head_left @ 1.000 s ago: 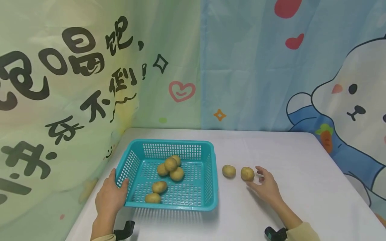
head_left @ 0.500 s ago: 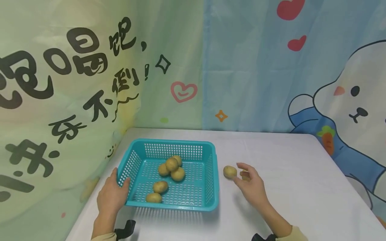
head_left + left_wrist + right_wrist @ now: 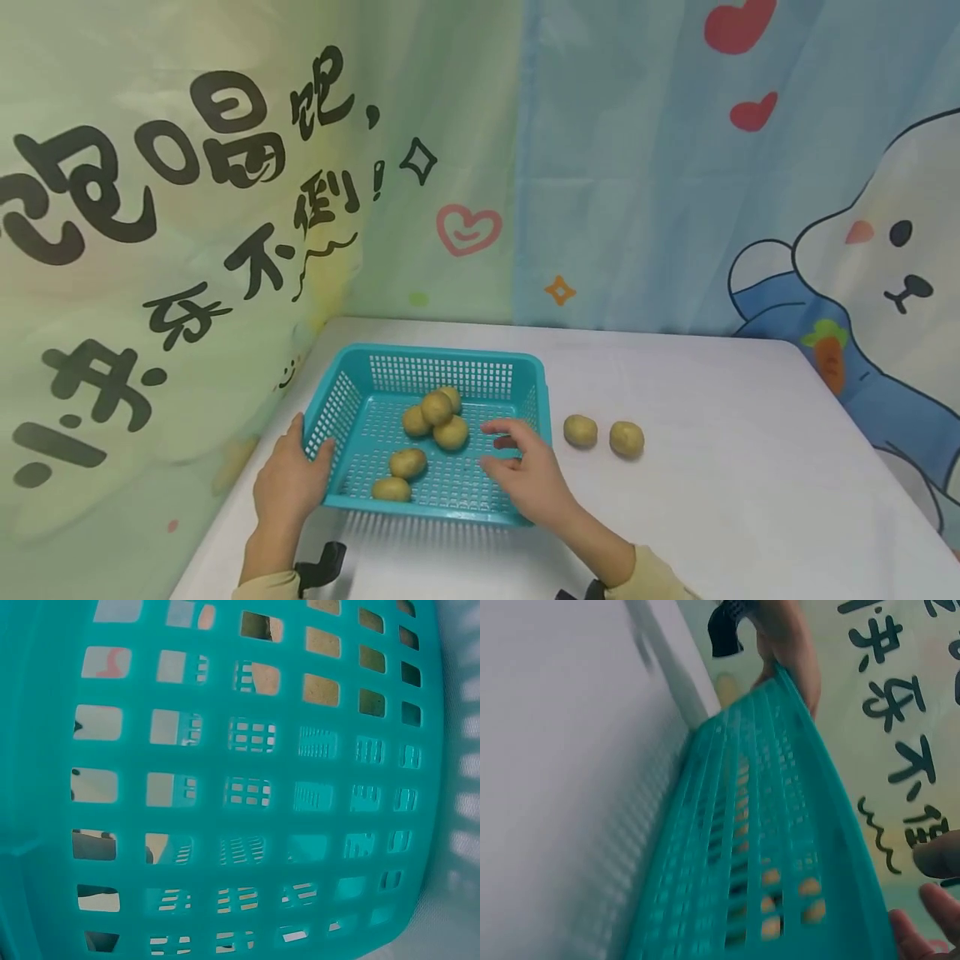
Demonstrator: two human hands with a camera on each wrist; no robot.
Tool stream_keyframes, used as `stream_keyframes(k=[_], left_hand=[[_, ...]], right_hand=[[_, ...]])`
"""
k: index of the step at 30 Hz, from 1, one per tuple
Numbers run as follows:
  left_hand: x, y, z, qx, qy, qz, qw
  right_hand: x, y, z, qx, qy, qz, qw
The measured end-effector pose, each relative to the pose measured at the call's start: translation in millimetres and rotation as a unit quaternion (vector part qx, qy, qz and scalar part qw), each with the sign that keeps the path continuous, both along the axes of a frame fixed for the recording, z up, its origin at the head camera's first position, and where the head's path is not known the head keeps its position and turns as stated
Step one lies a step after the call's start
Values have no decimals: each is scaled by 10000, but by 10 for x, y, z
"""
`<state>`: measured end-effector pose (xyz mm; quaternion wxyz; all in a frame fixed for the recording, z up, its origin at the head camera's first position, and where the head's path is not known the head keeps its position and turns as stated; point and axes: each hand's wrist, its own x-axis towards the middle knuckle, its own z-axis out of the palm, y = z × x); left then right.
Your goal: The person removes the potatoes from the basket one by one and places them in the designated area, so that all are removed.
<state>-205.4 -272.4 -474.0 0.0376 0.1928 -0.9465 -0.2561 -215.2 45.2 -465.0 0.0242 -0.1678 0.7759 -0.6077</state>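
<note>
A turquoise plastic basket [image 3: 442, 349] with lattice walls stands on the white table. Several potatoes lie inside; a cluster of potatoes [image 3: 437, 408] sits near the middle, with others towards the front. My left hand [image 3: 288, 479] grips the basket's left side, thumb inside the rim. Over the basket's right part hovers my right hand [image 3: 532, 479], fingers apart and holding nothing. Two more potatoes, one [image 3: 581, 431] nearer the basket and another [image 3: 627, 439] beside it, rest on the table to the right. The basket wall [image 3: 211, 817] fills most of the left wrist view.
The white table [image 3: 720, 500] extends to the right of the loose potatoes. Behind it hangs a printed cloth backdrop [image 3: 622, 167] with hearts, lettering and a cartoon bear. A black wrist device [image 3: 322, 565] is near my left sleeve.
My right hand has moved left, from beside the loose potatoes, past them, to above the basket. Both loose potatoes remain on the table. The left hand keeps its grip; the head view has shifted slightly.
</note>
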Motion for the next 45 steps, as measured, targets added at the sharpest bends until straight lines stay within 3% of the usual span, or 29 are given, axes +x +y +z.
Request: stream_keyframes(k=[4, 10, 17, 23, 31, 34, 40, 43, 45], left_hand=[[9, 2, 7, -36, 52, 9, 10000], [10, 3, 16, -68, 73, 25, 9999], [13, 9, 2, -46, 28, 60, 10000], [6, -1, -17, -33, 18, 63, 10000], [-6, 15, -11, -18, 26, 34, 10000], [-13, 15, -22, -40, 51, 13, 10000], [-13, 16, -47, -103, 133, 25, 9999], [-12, 17, -47, -127, 167, 53, 9998], [-14, 16, -43, -135, 153, 84, 9998]], right_hand=[[-37, -210, -11, 661, 40, 365, 9971], [-141, -477, 13, 1787, 74, 1048, 9783], [-319, -733, 37, 2244, 120, 1376, 9647], [-522, -879, 64, 2712, 131, 1760, 9462], [-795, -955, 103, 2275, -355, 2518, 9400], [-856, -970, 118, 2337, -414, 2639, 9349], [-954, -1017, 29, 2205, 2, 3064, 9260], [-976, -1047, -11, 2349, 255, 3247, 9158], [-978, -1070, -27, 2660, 534, 3308, 9038]])
